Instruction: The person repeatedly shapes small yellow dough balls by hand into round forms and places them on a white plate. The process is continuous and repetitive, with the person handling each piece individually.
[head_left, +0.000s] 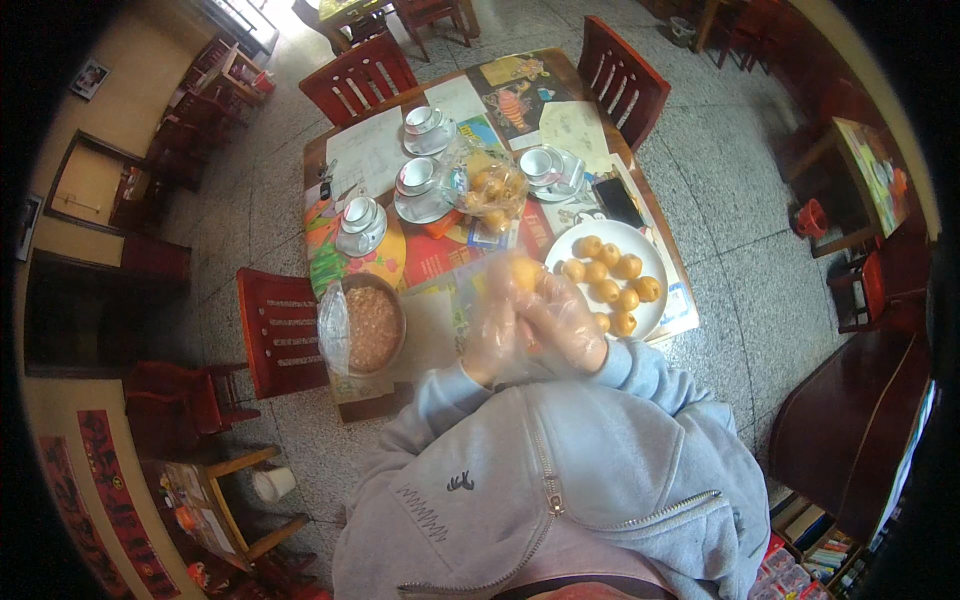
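Observation:
Both my hands wear clear plastic gloves and meet over the near part of the table (431, 307). Between them is a round yellow-orange ball (523, 274), which looks like a fried tofu puff, held at the fingertips of my left hand (495, 322). My right hand (562, 319) presses against it from the other side; its fingers are partly blurred. Several similar balls (607, 290) lie on a white plate (651, 251) to the right. At the left stands a round bowl of pinkish minced filling (375, 328), partly covered by plastic film (334, 330).
A plastic bag of more balls (491, 187) lies mid-table. Stacked cups and saucers (424, 176) stand around it, with another set (544, 169) by a black phone (619, 202). Keys (325, 184) lie near the left edge. Red wooden chairs (277, 334) surround the table.

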